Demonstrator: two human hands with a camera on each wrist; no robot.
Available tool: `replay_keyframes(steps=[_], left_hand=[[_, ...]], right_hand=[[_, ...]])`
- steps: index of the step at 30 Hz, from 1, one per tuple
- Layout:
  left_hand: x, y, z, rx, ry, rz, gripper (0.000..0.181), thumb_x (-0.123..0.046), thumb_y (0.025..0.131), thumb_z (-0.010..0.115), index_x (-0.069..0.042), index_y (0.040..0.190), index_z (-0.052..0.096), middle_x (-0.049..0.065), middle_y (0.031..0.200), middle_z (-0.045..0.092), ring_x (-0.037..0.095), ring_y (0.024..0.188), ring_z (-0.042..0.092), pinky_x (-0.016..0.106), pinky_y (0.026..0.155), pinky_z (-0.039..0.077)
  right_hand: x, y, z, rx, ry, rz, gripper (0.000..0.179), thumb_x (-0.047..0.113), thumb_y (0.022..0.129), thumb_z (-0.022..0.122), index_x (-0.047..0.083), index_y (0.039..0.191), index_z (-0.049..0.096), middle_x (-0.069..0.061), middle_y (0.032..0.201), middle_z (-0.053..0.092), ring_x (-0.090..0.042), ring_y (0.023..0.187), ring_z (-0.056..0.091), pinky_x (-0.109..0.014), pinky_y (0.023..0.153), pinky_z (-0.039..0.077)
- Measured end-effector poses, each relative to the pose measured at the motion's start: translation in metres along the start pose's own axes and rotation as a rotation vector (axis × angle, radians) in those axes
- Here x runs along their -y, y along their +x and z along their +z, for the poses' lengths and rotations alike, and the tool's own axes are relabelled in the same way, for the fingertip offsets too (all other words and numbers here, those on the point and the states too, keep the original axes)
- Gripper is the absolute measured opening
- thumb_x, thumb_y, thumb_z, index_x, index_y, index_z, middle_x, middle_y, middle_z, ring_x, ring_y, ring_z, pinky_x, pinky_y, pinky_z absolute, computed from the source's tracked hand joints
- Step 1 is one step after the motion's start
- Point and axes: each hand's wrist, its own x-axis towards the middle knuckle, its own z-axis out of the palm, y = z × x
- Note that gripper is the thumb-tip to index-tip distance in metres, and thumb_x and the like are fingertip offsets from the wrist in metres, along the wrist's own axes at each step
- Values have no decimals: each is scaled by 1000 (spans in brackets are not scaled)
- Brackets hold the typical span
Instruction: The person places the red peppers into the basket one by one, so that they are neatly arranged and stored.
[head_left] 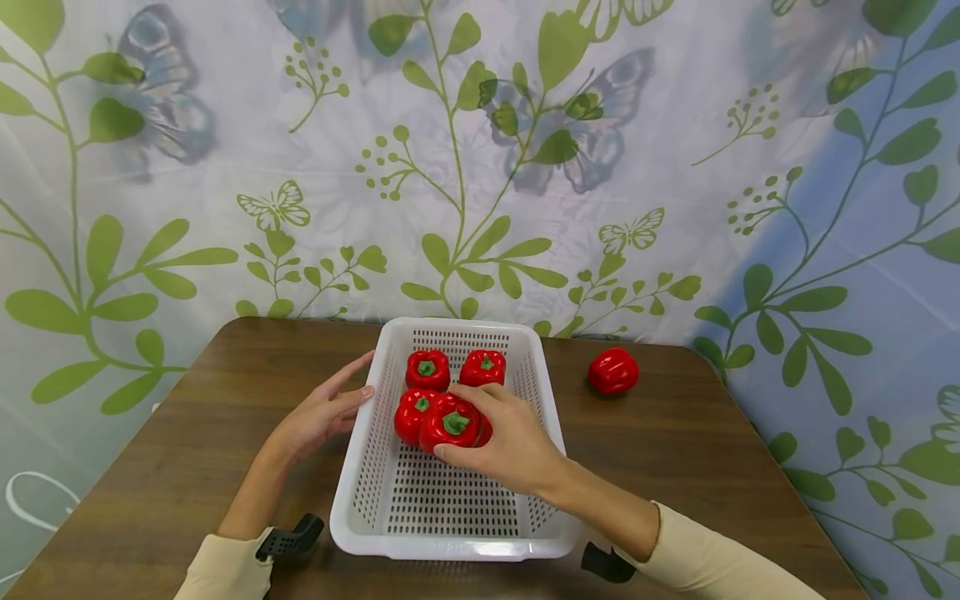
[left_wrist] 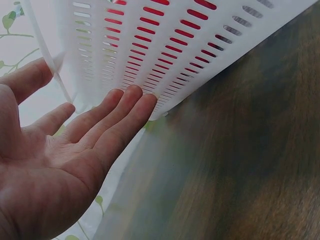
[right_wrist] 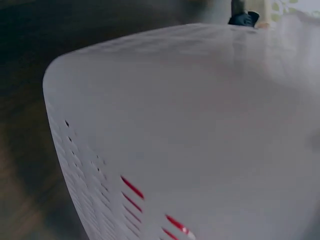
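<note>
A white perforated basket (head_left: 435, 546) stands on the table with several red bell peppers inside. My right hand (head_left: 517, 433) reaches over its right rim and grips a red bell pepper (head_left: 454, 422) with a green stem, thumb on the near side and fingers on the far side. The held pepper overlaps another pepper (head_left: 415, 415) on its left. Farther back in the basket sit two more, a left pepper (head_left: 427, 369) and a right pepper (head_left: 483, 368). My left hand (left_wrist: 75, 145) has its fingers extended, fingertips right at the basket's left wall and rim. The right wrist view shows only the basket's outside.
One more red bell pepper (head_left: 613, 372) lies on its side on the brown wooden table (head_left: 675, 442), right of the basket. A patterned curtain (head_left: 480, 167) hangs behind the table's back edge. A white cable (head_left: 37, 500) loops at the far left.
</note>
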Motion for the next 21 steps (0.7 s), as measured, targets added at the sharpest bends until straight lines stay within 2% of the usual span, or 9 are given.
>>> replay_keyframes(steps=[6,14,21], left_hand=[[4,-2,3,-7,8,7,68,-25,106,53,-29,164,17,27,156,41,42,128,60,53,94,57],[4,-5,6,-22,10,5,68,-26,105,53,-31,163,18,26,156,42,39,127,62,53,94,57],[4,-7,8,-22,18,9,69,-26,105,53,-30,163,17,25,156,41,40,129,59,53,95,57]], right_hand=[[-1,-8,11,62,-63,-16,74,51,79,81,24,144,57,1,134,60,-16,116,58,-31,83,62],[-3,-14,23,148,-95,-25,74,58,80,78,27,144,56,-2,134,60,-16,112,61,-32,83,62],[-8,-19,34,197,-97,-77,76,55,81,79,24,146,55,-3,135,60,-16,116,59,-26,85,59]])
